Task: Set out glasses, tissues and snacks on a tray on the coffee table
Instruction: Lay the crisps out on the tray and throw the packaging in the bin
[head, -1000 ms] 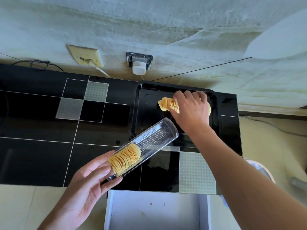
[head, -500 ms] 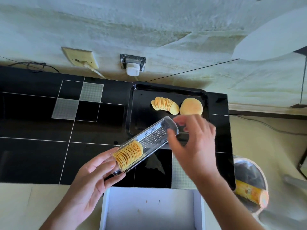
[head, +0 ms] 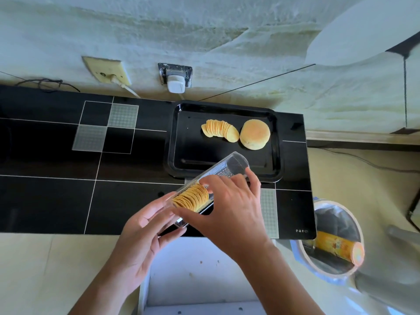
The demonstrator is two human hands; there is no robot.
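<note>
Clear chip sleeve [head: 205,192] sits mid-frame, long axis lower-left to upper-right, open mouth over the black tray's [head: 176,142] near rim. Left hand [head: 141,237] grips the closed end; right hand [head: 229,214], nearer the mouth, curls over the remaining chips [head: 191,198]. Fanned chips [head: 220,130] and bun [head: 255,134] already on tray.

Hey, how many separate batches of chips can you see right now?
2. One fanned row lies on the black tray beside a round bun; another stack sits inside the clear sleeve held in both hands. More may be hidden.
</note>
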